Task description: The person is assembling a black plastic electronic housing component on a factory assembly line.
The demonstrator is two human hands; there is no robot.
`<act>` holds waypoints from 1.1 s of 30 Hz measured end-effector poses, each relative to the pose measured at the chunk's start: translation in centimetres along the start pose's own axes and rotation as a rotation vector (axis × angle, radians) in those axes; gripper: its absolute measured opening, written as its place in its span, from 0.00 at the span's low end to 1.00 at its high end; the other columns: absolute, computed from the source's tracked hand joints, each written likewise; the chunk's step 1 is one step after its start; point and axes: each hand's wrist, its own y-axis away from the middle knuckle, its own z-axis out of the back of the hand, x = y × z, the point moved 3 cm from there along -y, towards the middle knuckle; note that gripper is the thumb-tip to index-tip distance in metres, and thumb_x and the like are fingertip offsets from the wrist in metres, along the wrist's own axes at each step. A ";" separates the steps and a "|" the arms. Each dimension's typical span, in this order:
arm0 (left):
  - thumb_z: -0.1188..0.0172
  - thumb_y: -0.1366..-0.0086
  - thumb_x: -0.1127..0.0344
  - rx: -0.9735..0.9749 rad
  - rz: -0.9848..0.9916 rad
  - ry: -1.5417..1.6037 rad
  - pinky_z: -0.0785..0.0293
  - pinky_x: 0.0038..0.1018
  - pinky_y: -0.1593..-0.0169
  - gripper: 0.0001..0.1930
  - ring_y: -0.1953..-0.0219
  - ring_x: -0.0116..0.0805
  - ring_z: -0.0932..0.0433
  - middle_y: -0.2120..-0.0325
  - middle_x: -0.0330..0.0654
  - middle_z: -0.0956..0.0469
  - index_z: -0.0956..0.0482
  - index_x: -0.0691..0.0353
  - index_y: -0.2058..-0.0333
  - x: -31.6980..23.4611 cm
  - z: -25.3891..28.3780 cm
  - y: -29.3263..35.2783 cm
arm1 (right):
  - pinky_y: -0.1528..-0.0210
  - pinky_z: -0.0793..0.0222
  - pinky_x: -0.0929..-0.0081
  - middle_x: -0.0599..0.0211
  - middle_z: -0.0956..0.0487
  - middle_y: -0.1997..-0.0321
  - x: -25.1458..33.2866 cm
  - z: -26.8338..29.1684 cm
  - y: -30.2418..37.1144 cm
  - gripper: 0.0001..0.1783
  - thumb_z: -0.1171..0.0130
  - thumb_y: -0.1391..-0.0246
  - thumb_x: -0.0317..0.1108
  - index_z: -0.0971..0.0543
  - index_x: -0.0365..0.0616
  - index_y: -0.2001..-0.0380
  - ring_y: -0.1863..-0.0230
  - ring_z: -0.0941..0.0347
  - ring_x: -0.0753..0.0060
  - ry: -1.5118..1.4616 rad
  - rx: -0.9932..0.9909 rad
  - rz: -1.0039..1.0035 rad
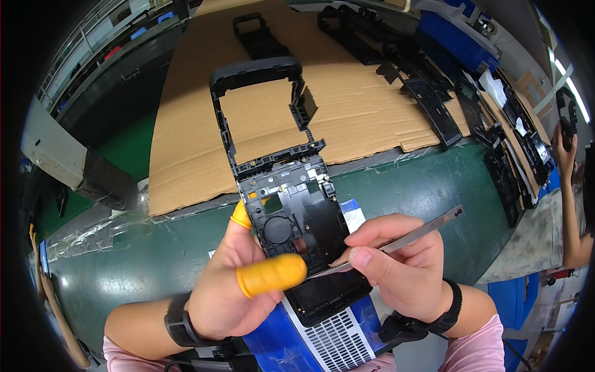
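My left hand [226, 288], with yellow finger cots [273, 276] on the thumb and a finger, grips a long black plastic housing [297, 214] from its left side. The housing tilts away from me, its open rectangular frame [254, 69] at the far end and its grey-and-black inner face toward me. My right hand [403, 266] pinches a thin metal strip [427, 229], like a narrow blade. The strip's near end lies against the housing beside my left thumb; its other end points up to the right. Whether the tip touches the thumb cot, I cannot tell.
Cardboard [186, 136] covers the far part of the green table [409, 192]. Several black housings [434, 108] lie on it, with more parts stacked at right. A blue bin [458, 37] stands behind. Below my hands is a gridded sheet [338, 341]. Another person's arm [570, 192] shows at right.
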 end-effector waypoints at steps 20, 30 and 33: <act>0.52 0.43 0.68 0.003 -0.453 -0.365 0.39 0.39 0.46 0.25 0.49 0.39 0.35 0.51 0.44 0.35 0.45 0.60 0.46 -7.1 1.2 -0.7 | 0.81 0.44 0.92 0.72 0.26 0.78 -2.6 1.7 -1.2 0.07 0.47 0.54 0.21 0.26 0.37 0.68 0.82 0.36 0.90 0.060 -0.182 -0.168; 0.65 0.35 0.54 0.050 -0.248 -0.074 0.41 0.39 0.45 0.23 0.48 0.39 0.36 0.49 0.45 0.37 0.45 0.61 0.46 -5.1 1.1 -1.5 | 0.73 0.35 0.90 0.69 0.25 0.75 -2.6 1.1 -0.9 0.07 0.48 0.53 0.20 0.26 0.35 0.67 0.74 0.30 0.86 0.143 -0.155 -0.247; 0.66 0.35 0.53 0.051 -0.225 -0.072 0.41 0.39 0.45 0.23 0.48 0.40 0.36 0.49 0.45 0.37 0.45 0.61 0.46 -4.6 1.0 -1.9 | 0.72 0.35 0.89 0.68 0.25 0.75 -2.5 1.1 -0.9 0.07 0.48 0.53 0.20 0.26 0.35 0.67 0.74 0.30 0.85 0.144 -0.148 -0.242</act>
